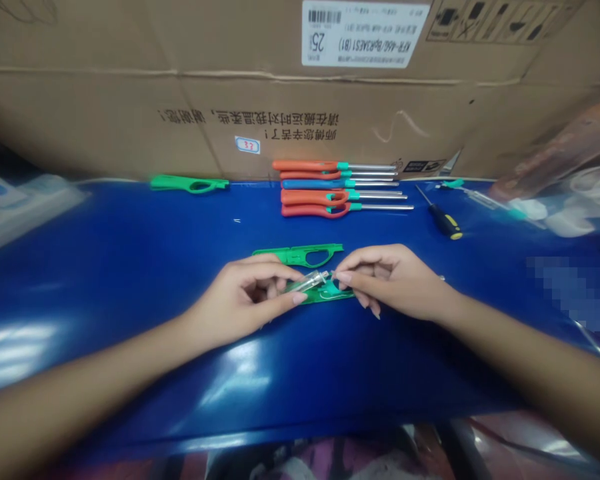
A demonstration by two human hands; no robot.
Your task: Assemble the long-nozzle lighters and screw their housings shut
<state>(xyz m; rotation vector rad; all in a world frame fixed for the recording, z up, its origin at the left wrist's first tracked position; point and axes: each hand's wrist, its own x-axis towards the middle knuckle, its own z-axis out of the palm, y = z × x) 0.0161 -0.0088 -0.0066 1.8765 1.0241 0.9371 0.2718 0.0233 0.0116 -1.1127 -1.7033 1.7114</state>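
Between thumb and fingers, my left hand (pixel 254 288) grips a clear lighter fuel tank (pixel 307 283), its metal valve end pointing right. My right hand (pixel 393 280) is closed in a pinch right at that valve end; whatever sits in its fingertips is too small to make out. Under both hands lies a green lighter shell half (pixel 325 293) with a teal part and a thin pale line on it, partly covered by my fingers. Just beyond, another green shell half (pixel 300 255) rests on the table with its trigger loop to the right.
Several finished-looking stick lighters (pixel 315 196) in orange, red and blue lie stacked beyond my hands. A green shell piece (pixel 190 184) is at back left. A black-and-yellow screwdriver (pixel 445 221) lies right. A large cardboard box (pixel 220 127) borders the blue table (pixel 180 393) behind.
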